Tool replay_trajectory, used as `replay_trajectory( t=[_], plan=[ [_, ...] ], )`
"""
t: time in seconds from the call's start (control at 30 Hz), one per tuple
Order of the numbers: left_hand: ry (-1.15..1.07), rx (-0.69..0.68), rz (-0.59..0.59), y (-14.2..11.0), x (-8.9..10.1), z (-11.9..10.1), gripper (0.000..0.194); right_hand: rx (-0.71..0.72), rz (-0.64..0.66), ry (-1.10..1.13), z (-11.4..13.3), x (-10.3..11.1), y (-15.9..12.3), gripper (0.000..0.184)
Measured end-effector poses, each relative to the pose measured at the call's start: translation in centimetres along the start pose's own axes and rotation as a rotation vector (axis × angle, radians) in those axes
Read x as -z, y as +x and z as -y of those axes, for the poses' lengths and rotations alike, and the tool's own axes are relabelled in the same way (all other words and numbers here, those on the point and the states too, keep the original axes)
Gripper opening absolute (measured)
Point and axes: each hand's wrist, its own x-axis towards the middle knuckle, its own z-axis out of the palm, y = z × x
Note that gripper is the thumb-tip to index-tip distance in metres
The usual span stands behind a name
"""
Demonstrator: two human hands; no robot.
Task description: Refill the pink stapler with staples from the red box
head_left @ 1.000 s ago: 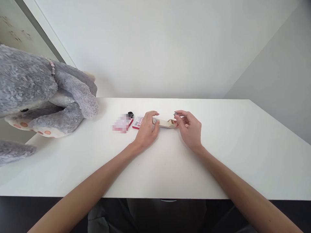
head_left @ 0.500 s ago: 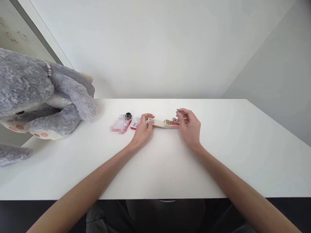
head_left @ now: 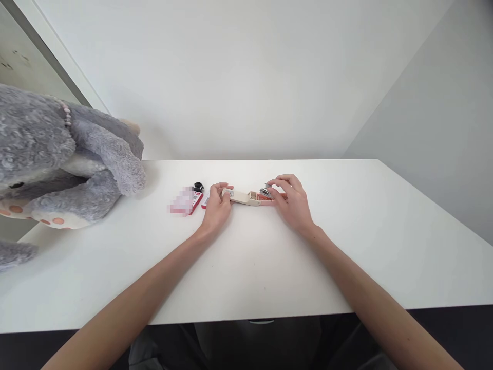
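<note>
A stapler (head_left: 243, 197) lies opened out on the white table, its cream top swung to the left and its pinkish base to the right. My left hand (head_left: 216, 209) is closed on the left end of the cream top, thumb over it. Over the base, my right hand (head_left: 295, 204) pinches a small grey strip of staples (head_left: 268, 185) between thumb and fingers. The strip is just above the stapler's metal tray (head_left: 265, 192). My right fingers hide part of the base.
Red-and-white small boxes (head_left: 196, 201) lie left of my left hand, one partly behind it. A small black object (head_left: 198, 186) sits behind them. A large grey plush toy (head_left: 103, 154) takes up the table's left side. A wall (head_left: 246, 77) stands behind.
My right hand has lowered the staple strip toward the stapler's metal tray. My left hand keeps its hold on the cream top. The whole view has shifted slightly.
</note>
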Motion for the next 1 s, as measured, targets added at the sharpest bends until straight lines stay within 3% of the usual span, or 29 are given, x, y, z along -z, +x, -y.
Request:
replay_trajectory(
  t=[0.23, 0.4, 0.57, 1.0],
  plan=[
    [0.019, -0.009, -0.034, 0.0, 0.1, 0.1, 0.017, 0.096, 0.088, -0.101, -0.4, 0.4, 0.1, 0.020],
    [-0.039, 0.067, -0.062, -0.3, -0.2, -0.8, 0.019, 0.138, 0.122, -0.130, -1.0, 0.4, 0.1, 0.018],
    [-0.085, 0.142, -0.089, -0.7, -0.4, -1.9, 0.021, 0.115, 0.139, -0.132, -1.1, 0.4, 0.1, 0.018],
    [-0.113, 0.116, -0.083, -0.6, -0.4, -1.8, 0.022, 0.040, 0.174, 0.000, -1.0, 0.4, 0.0, 0.027]
  ],
)
